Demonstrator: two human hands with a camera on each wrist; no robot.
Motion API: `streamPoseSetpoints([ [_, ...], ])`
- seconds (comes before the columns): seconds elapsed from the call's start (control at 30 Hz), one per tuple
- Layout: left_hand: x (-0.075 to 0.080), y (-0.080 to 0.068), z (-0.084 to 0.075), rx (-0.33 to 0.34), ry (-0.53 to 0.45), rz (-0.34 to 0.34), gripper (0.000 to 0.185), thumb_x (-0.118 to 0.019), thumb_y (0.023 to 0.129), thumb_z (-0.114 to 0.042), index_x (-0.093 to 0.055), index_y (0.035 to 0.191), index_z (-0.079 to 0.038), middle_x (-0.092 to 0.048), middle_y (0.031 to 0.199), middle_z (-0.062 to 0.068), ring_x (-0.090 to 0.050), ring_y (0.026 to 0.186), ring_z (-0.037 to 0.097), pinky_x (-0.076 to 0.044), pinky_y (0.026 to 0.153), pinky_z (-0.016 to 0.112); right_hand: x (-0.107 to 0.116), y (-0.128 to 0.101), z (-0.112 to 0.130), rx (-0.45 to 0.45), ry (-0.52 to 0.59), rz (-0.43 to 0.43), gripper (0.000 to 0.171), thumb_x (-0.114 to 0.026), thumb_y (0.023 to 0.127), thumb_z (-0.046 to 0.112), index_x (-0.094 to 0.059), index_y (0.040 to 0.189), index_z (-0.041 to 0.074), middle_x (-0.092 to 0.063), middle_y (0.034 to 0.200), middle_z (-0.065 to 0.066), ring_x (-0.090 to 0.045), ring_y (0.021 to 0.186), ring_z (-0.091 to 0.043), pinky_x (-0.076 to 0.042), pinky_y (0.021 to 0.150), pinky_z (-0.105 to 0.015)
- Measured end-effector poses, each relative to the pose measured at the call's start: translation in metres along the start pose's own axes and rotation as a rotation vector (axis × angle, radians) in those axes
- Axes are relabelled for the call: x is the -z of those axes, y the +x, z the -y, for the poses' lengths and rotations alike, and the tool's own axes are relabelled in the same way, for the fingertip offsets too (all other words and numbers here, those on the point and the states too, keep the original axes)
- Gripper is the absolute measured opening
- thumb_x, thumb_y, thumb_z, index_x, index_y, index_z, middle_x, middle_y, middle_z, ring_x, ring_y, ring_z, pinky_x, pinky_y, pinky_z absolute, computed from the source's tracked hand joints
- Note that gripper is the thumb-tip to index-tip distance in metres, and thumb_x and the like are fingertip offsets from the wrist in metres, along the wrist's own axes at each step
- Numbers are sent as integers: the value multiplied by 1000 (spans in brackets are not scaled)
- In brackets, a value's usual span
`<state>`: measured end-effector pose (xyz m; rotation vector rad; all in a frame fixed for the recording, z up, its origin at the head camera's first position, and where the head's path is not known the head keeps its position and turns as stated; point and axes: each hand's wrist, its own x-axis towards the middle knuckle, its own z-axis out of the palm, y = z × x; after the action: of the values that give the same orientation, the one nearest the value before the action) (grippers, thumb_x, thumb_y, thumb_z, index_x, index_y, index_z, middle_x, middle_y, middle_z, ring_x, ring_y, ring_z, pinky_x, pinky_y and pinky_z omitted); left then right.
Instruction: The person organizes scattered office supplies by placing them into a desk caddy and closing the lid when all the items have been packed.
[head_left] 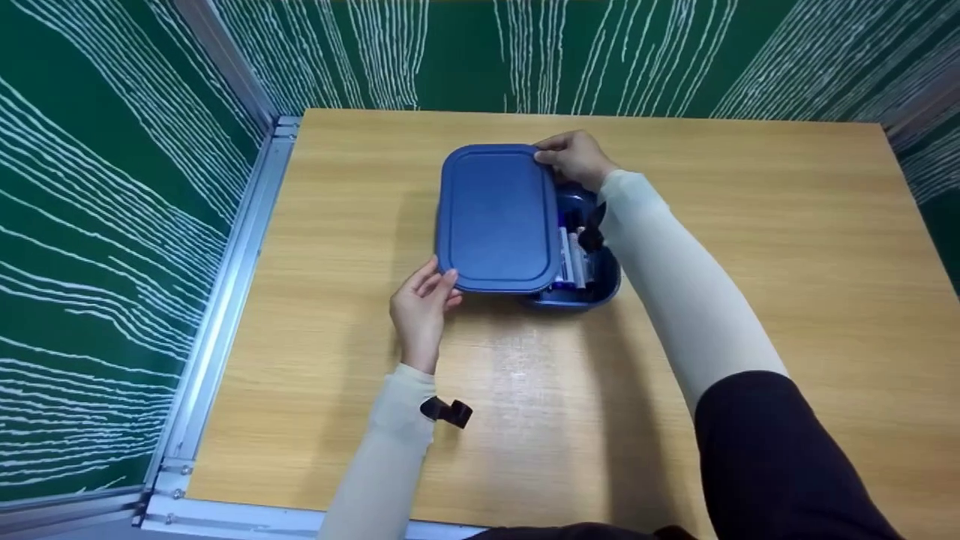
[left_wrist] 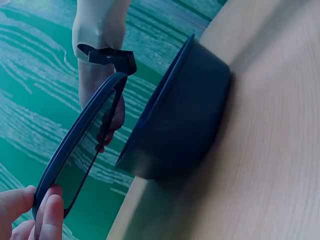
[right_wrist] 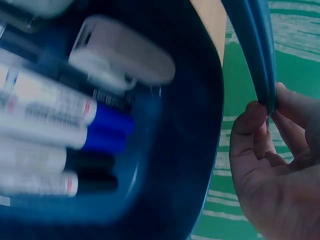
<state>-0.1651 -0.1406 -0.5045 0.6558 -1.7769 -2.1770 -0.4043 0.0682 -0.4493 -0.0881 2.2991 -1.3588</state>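
Blue lid [head_left: 498, 216] between both hands, above blue container [head_left: 592, 281].

flat blue plastic lid [head_left: 497, 217]: smooth, matt
deep blue plastic box [left_wrist: 182, 120]: slight sheen
light wooden table top [head_left: 750, 247]: smooth laminate, grain showing
silver metal edge rail [head_left: 225, 300]: brushed

Both arms stretched forward in pale sleeves, the right one longer and angled inward from the right. Left hand [head_left: 420, 311] low and near, fingers [head_left: 437, 281] curled in a pinch, thumb up. Right hand [head_left: 574, 157] farther out, fingertips [right_wrist: 250, 117] pinching, palm turned down.
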Motion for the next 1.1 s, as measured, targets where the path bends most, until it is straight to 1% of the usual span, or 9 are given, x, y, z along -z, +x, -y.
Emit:
streamPoseSetpoints([
  [0.1, -9, -2, 0, 25, -11, 56, 47, -73, 86, -2, -60, 131, 3, -71, 102, 22, -70, 68, 14, -60, 67, 30, 11, -1, -6, -13, -30, -5, 39, -55, 101, 21, -58, 138, 10, -61, 130, -9, -62, 92, -8, -53, 93, -34],
  [0.23, -19, -5, 0, 58, -36, 124, 50, -72, 85, 3, -57, 133, 4, -71, 99, 20, -70, 67, 12, -60, 67, 28, 23, -5, -16, -26, -40, -13, 40, -55, 101, 21, -57, 139, 9, -60, 134, -10, -62, 94, -7, -54, 92, -32],
  [0.37, -26, -7, 2, 75, -55, 166, 52, -71, 84, 7, -56, 134, 5, -72, 97, 18, -69, 65, 11, -60, 66, 26, 31, -9, -25, -39, -36, -25, 40, -55, 101, 21, -56, 139, 8, -59, 134, -11, -62, 95, -7, -55, 87, -28],
  [0.5, -32, -8, 5, 92, -64, 188, 54, -71, 84, 8, -56, 135, 5, -72, 94, 16, -69, 64, 12, -60, 65, 26, 37, -14, -32, -43, -30, -32, 40, -55, 101, 21, -56, 139, 8, -59, 133, -10, -60, 94, -7, -54, 80, -24],
  [0.57, -35, -8, 7, 104, -60, 204, 54, -72, 84, 7, -55, 135, 4, -71, 94, 15, -69, 65, 12, -60, 66, 26, 39, -16, -36, -51, -27, -39, 40, -55, 101, 21, -57, 139, 9, -59, 132, -10, -59, 93, -8, -53, 79, -23],
  [0.8, -44, -11, 13, 148, -55, 244, 56, -72, 84, 7, -55, 137, 2, -63, 97, 11, -69, 67, 13, -60, 68, 25, 49, -20, -50, -93, -40, -52, 38, -51, 103, 22, -57, 139, 12, -57, 134, -8, -57, 100, -11, -52, 85, -25],
  [0.97, -50, -12, 16, 144, -46, 244, 55, -72, 83, 8, -56, 135, 3, -59, 102, 11, -68, 64, 11, -59, 65, 23, 54, -21, -56, -87, -43, -76, 38, -52, 103, 22, -58, 139, 11, -59, 130, -7, -57, 96, -10, -52, 81, -24],
  [1.1, -56, -15, 20, 150, -68, 255, 56, -72, 83, 9, -55, 136, 3, -56, 104, 11, -68, 65, 12, -59, 67, 24, 58, -25, -59, -97, -55, -86, 38, -51, 103, 22, -57, 139, 11, -59, 131, -8, -57, 99, -12, -52, 86, -28],
])
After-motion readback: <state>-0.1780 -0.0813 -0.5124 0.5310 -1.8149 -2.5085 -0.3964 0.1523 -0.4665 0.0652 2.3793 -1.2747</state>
